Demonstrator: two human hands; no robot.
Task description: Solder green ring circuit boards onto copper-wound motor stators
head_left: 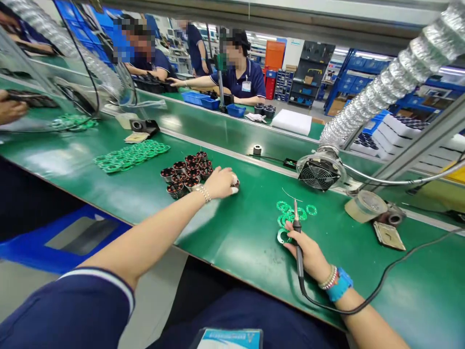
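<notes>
My left hand (pixel 220 183) reaches to the right edge of a group of round motor-like parts with copper windings (pixel 178 177). Its fingers curl round one such part (pixel 236 182), mostly hidden by them. On the right, my right hand (pixel 305 247) holds a soldering iron (pixel 298 242), tip up, across the palm side. Its fingertips also pinch a green ring-shaped board (pixel 283 236). Just beyond them lie several loose green rings (pixel 311 210), with a thin wire (pixel 290 195) near the iron's tip.
Stacked green rings (pixel 131 156) lie at the left. A fan with a silver duct (pixel 317 173) stands at the back right, near a round tub (pixel 365 206) and sponge tray (pixel 389 236). The iron's cable crosses my right forearm. People sit across the bench.
</notes>
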